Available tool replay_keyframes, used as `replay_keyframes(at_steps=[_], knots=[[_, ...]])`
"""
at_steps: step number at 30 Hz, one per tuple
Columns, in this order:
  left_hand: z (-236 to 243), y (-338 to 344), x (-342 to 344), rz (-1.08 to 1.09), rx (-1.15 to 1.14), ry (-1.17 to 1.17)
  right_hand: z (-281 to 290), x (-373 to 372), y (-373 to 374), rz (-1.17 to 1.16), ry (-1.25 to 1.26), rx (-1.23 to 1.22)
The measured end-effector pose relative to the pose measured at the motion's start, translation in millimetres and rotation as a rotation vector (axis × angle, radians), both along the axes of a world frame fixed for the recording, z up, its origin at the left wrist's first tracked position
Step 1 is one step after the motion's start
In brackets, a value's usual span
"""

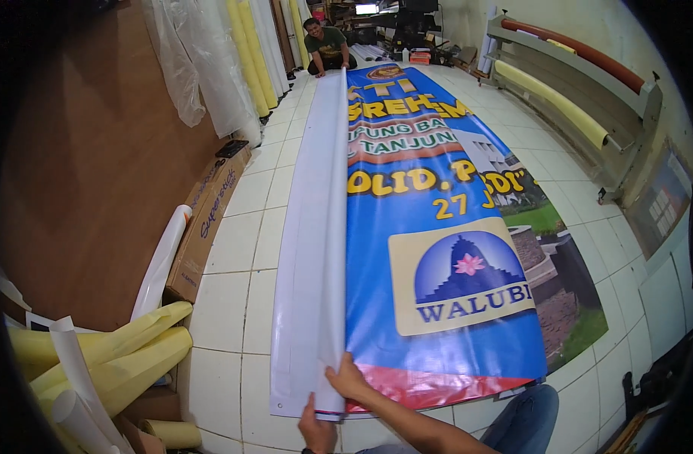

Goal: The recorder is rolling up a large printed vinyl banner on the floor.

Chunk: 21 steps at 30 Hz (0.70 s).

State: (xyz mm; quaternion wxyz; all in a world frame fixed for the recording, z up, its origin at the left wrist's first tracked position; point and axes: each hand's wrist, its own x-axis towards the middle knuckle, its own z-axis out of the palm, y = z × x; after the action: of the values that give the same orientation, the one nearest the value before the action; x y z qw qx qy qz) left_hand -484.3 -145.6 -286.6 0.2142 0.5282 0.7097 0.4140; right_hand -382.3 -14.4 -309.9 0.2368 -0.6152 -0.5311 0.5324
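Observation:
A large printed vinyl banner (445, 265) lies lengthwise on the tiled floor, blue with yellow lettering and a pale emblem panel. Along its left side a strip is turned over, showing the white back (307, 250), with a raised fold running its length. My left hand (316, 430) grips the near end of that fold, thumb on top. Just above it, my right hand (349, 380) closes over the fold's right side, its forearm crossing the red near border. At the far end, another person (327, 47) crouches with hands at the fold's other end.
Yellow and white rolls (127, 348) and a long cardboard box (206, 227) lie along the left by a brown board (97, 151). A metal roller stand (573, 98) stands at the right wall. My knee (524, 420) is beside the banner's near edge.

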Motion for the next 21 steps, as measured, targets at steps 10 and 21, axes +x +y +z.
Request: replay_keyframes(at_steps=[10, 21], knots=[[-60, 9, -66, 0.049, 0.066, 0.401, -9, -29, -35, 0.225, -0.312, 0.223], [-67, -6, -28, -0.074, 0.024, 0.527, -11, 23, -46, 0.020, -0.124, 0.181]])
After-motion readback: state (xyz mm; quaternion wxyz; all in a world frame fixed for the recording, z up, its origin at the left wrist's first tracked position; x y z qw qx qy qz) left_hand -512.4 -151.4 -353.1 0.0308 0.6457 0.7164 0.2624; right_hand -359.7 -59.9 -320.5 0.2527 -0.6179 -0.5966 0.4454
